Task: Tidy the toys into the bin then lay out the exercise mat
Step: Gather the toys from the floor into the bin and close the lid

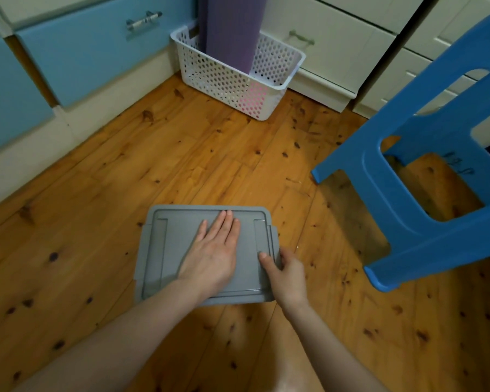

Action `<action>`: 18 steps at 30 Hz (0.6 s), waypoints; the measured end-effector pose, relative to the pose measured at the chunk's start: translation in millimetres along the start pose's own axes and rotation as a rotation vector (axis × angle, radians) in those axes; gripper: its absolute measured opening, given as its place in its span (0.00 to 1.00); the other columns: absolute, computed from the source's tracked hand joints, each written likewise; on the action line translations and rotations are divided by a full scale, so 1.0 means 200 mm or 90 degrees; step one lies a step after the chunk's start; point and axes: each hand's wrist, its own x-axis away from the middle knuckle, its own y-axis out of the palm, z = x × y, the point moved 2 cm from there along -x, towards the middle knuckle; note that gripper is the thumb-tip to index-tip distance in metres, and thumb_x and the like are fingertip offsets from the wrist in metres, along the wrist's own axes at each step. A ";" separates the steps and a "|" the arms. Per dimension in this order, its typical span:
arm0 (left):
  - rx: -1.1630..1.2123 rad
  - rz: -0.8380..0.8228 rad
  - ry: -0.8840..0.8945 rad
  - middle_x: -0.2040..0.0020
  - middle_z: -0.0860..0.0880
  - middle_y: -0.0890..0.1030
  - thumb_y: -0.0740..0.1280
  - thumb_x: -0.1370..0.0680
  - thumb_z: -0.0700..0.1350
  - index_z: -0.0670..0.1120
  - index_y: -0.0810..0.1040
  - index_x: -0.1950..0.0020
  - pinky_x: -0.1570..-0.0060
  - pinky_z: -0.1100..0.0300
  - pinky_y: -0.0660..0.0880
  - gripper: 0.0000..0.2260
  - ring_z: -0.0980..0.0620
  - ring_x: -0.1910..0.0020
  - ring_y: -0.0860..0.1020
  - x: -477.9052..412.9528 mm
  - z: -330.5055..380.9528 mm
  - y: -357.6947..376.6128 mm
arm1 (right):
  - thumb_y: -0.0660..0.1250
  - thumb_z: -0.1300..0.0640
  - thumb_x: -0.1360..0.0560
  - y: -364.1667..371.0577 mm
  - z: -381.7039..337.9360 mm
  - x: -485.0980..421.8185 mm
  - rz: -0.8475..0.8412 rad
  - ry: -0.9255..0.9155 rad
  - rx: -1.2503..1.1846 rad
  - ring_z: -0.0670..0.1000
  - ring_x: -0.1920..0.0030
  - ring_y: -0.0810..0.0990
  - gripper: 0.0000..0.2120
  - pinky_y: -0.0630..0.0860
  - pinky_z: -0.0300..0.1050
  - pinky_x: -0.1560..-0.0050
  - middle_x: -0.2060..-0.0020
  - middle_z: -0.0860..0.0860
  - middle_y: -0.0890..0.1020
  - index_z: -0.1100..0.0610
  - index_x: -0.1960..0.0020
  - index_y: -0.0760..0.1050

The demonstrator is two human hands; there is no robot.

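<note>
Grey lid lies level just above the wood floor, low centre of view, long side running L-R. Whatever's under it is hidden, so can't tell if it's snapped down.

L hand lies palm-down on the lid, a bit right of its middle. Fingers are straight & close together, tips almost at the far rim, thumb spread out to the left. It rests flat on the lid & grips nothing.

R hand is at the lid's right edge, toward the near corner. Thumb sits on top just inside the rim, and the other fingers curl round the edge & go out of sight below, so it holds the lid by that edge. Both forearms come in bare from the bottom of view.

Mat, purple & rolled, stands upright in a white holed basket at the far side of the floor, well apart from the lid. Its top runs out of view. Something pink shows thru the holes at the basket's near right corner, can't tell what.

Basket sits in the corner betw blue drawers on the left & white drawers on the right, close against both. Blue stool stands right of the lid, near the R hand but apart from it
</note>
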 end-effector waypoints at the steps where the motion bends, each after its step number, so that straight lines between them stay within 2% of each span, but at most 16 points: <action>1: 0.003 -0.001 0.004 0.23 0.45 0.44 0.46 0.21 0.55 0.45 0.44 0.25 0.29 0.52 0.36 0.28 0.50 0.24 0.41 0.00 0.00 0.00 | 0.65 0.54 0.25 0.00 0.00 0.00 0.009 -0.023 0.023 0.48 0.63 0.75 0.07 0.70 0.36 0.66 0.64 0.49 0.76 0.58 0.54 0.72; 3: -0.015 -0.009 0.016 0.23 0.45 0.44 0.44 0.23 0.62 0.47 0.45 0.25 0.28 0.49 0.39 0.31 0.49 0.24 0.42 0.00 0.00 0.00 | 0.64 0.54 0.24 0.01 0.01 0.01 0.023 -0.052 0.065 0.45 0.65 0.72 0.07 0.65 0.34 0.70 0.66 0.45 0.73 0.57 0.54 0.70; 7: -0.044 -0.012 0.016 0.23 0.44 0.44 0.43 0.22 0.60 0.47 0.44 0.25 0.28 0.46 0.40 0.29 0.48 0.24 0.42 0.00 0.01 0.01 | 0.62 0.53 0.23 0.03 0.01 0.01 0.033 -0.076 0.098 0.41 0.68 0.69 0.07 0.62 0.33 0.71 0.67 0.42 0.70 0.58 0.52 0.69; 10: -0.044 -0.020 0.016 0.23 0.44 0.43 0.41 0.22 0.60 0.47 0.43 0.25 0.28 0.46 0.39 0.29 0.48 0.24 0.40 0.00 0.01 0.01 | 0.62 0.53 0.23 0.04 0.01 0.01 0.039 -0.074 0.100 0.46 0.64 0.72 0.10 0.65 0.38 0.66 0.66 0.43 0.72 0.60 0.49 0.70; 12: -0.044 -0.019 0.018 0.23 0.44 0.42 0.42 0.22 0.59 0.47 0.42 0.25 0.28 0.46 0.39 0.29 0.48 0.24 0.40 0.00 0.01 0.01 | 0.62 0.53 0.23 0.03 0.01 0.01 0.040 -0.071 0.103 0.48 0.63 0.72 0.11 0.64 0.39 0.66 0.66 0.44 0.71 0.61 0.48 0.71; 14: -0.041 -0.023 0.020 0.23 0.44 0.42 0.42 0.22 0.59 0.47 0.42 0.25 0.28 0.46 0.39 0.29 0.48 0.24 0.39 0.00 0.01 0.01 | 0.62 0.53 0.23 0.03 0.01 0.01 0.032 -0.069 0.099 0.47 0.63 0.72 0.11 0.63 0.36 0.70 0.65 0.45 0.72 0.61 0.47 0.71; 16: -0.032 -0.030 0.023 0.23 0.44 0.41 0.42 0.22 0.60 0.47 0.42 0.25 0.29 0.47 0.38 0.29 0.48 0.25 0.39 0.00 0.01 0.01 | 0.63 0.54 0.24 0.03 0.01 0.01 0.018 -0.056 0.074 0.44 0.62 0.72 0.11 0.65 0.31 0.69 0.62 0.46 0.73 0.60 0.46 0.71; 18: -0.021 -0.037 0.024 0.23 0.44 0.41 0.43 0.23 0.61 0.47 0.41 0.25 0.29 0.48 0.36 0.31 0.49 0.25 0.38 0.00 0.00 0.01 | 0.65 0.55 0.25 0.01 0.01 0.00 0.002 -0.025 0.029 0.42 0.62 0.73 0.10 0.68 0.29 0.67 0.60 0.46 0.74 0.58 0.45 0.71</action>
